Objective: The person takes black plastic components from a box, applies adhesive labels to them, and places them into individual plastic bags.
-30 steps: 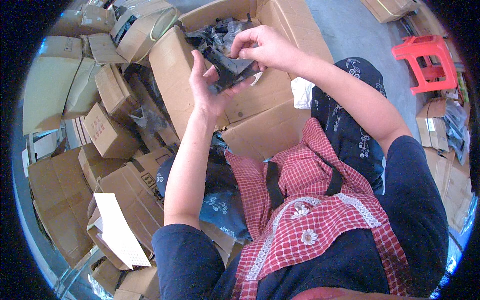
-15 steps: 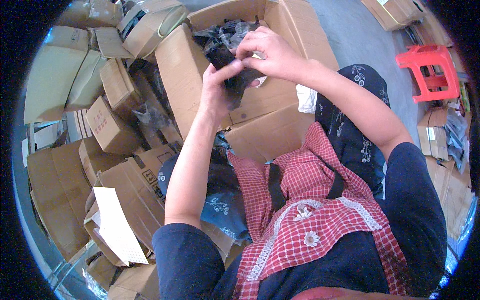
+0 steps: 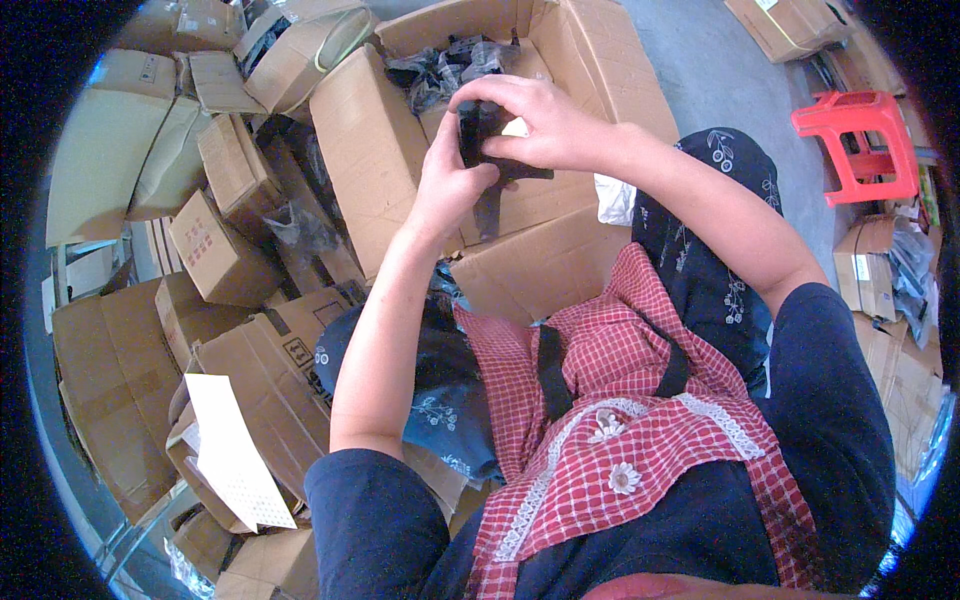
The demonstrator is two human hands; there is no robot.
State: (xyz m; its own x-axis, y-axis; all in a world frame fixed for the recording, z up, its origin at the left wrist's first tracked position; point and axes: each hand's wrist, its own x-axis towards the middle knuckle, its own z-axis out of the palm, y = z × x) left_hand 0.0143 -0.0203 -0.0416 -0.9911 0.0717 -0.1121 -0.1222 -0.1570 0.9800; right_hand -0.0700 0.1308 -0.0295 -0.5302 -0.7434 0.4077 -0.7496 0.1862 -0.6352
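Observation:
Above the opening of a large cardboard box (image 3: 365, 150), both my hands hold a black angular piece (image 3: 478, 140) whose exact kind I cannot make out. My left hand (image 3: 450, 185) grips its left side, thumb toward me. Over the top and right side curl the fingers of my right hand (image 3: 545, 125), with its thumb against the near face. A dark, partly see-through strip (image 3: 487, 215) hangs below the piece. Inside the box, beyond my hands, lie several black pieces in clear plastic bags (image 3: 450, 72).
Cardboard boxes (image 3: 225, 250) are stacked along my left, with a white paper sheet (image 3: 235, 455) on one. A red plastic stool (image 3: 860, 145) stands on the grey floor at right. More cartons (image 3: 870, 270) and plastic bags lie beyond it. A white crumpled item (image 3: 614, 200) rests by the box's right edge.
The black piece has been turned in my hands, and its strip now hangs down. My right hand has shifted down and around its right side, uncovering more of the bagged pieces behind.

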